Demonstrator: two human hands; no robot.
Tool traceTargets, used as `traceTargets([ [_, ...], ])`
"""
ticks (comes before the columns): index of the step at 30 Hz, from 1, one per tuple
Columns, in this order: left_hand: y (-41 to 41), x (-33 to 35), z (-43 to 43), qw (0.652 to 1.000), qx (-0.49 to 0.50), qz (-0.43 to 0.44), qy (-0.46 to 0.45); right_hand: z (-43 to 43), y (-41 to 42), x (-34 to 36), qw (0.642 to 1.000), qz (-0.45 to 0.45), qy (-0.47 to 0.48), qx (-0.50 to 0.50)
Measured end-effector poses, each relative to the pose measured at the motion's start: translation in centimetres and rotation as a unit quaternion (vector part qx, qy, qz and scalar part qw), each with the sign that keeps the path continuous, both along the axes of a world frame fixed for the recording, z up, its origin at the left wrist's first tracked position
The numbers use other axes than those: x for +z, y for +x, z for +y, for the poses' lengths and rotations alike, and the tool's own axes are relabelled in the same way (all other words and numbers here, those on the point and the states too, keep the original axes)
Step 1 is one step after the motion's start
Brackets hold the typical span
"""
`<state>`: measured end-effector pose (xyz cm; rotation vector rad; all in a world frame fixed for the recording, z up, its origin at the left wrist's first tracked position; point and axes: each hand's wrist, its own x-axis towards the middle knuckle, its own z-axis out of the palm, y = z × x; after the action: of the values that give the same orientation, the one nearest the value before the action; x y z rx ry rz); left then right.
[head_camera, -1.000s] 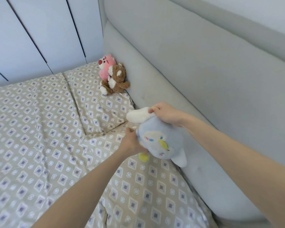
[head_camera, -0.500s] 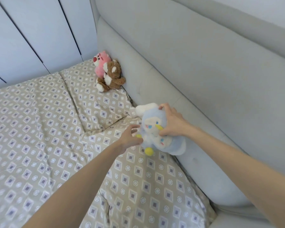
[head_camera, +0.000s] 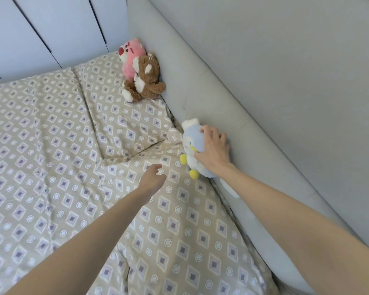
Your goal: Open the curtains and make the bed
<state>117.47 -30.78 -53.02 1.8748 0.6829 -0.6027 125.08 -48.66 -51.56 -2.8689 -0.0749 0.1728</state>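
A light-blue plush toy (head_camera: 192, 143) with yellow feet sits on the near beige patterned pillow (head_camera: 179, 226), leaning against the grey padded headboard (head_camera: 254, 116). My right hand (head_camera: 214, 152) grips it from the right side and top. My left hand (head_camera: 152, 177) hovers just above the pillow to the toy's left, fingers loosely apart and holding nothing. A beige patterned quilt (head_camera: 34, 150) covers the bed. No curtains are in view.
A pink plush (head_camera: 130, 54) and a brown plush bear (head_camera: 146, 80) sit on the far pillow (head_camera: 119, 116) against the headboard. Pale blue wardrobe doors (head_camera: 51, 26) stand behind the bed's far side.
My right hand has carried the blue plush away from me and set it against the headboard. My left hand has let go of the toy and pulled back to the left.
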Motion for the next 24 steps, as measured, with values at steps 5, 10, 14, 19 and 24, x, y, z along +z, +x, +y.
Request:
traceTargets([
  [5, 1.2, -1.6, 0.7, 1.000, -0.003, -0.003, 0.021, 2.0, 1.7, -5.2, 0.999, 0.025, -0.037, 0.032],
  [10, 1.6, -1.4, 1.1, 1.000, 0.007, -0.020, 0.015, 2.1, 1.6, -8.8, 0.993, 0.104, 0.001, 0.053],
  [14, 1.4, -0.8, 1.4, 1.000, 0.010, -0.020, 0.015, 2.2, 2.1, -8.0, 0.995, 0.087, 0.024, 0.044],
  [19, 1.2, -0.1, 1.4, 1.000, 0.013, -0.022, 0.011, 1.5, 1.6, -5.5, 0.999, 0.041, 0.015, 0.000],
  [24, 0.4, 0.8, 1.0, 1.000, -0.002, -0.028, -0.004, -0.1, 0.0, -4.0, 0.991, 0.132, 0.013, 0.010],
])
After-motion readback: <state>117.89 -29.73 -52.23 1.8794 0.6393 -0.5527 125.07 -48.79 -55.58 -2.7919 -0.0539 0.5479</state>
